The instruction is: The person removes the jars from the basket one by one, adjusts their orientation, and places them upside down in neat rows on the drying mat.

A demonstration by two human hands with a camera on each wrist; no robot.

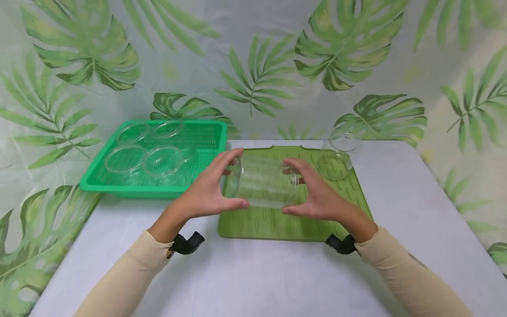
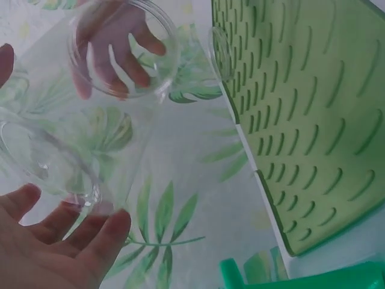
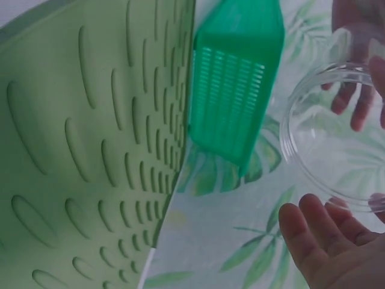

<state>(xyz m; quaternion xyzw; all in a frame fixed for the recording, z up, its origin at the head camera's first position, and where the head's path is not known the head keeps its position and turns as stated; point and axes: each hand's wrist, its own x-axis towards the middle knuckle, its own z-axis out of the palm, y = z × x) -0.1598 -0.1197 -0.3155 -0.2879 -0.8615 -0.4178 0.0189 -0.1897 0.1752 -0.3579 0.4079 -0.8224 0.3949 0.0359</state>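
Both hands hold a clear jar (image 1: pixel 263 182) sideways above the green mat. At the closed base end, my left hand (image 1: pixel 211 189) grips it, thumb in front and fingers behind. My right hand (image 1: pixel 318 193) spans the ringed rim end, with its thumb low and fingers high. In the left wrist view, the fingers of the left hand (image 2: pixel 66 241) touch the base of the jar (image 2: pixel 114 138). The right wrist view shows the fingers of the right hand (image 3: pixel 337 241) by the jar's round mouth (image 3: pixel 289 138).
A green perforated basket (image 1: pixel 130 189) on the left holds several clear round containers (image 1: pixel 162 160). Another clear container (image 1: pixel 336 158) stands at the back right of the ridged green mat (image 1: pixel 273 226). A white cloth (image 1: pixel 253 277) covers the table, with a leaf-patterned curtain (image 1: pixel 269 26) behind.
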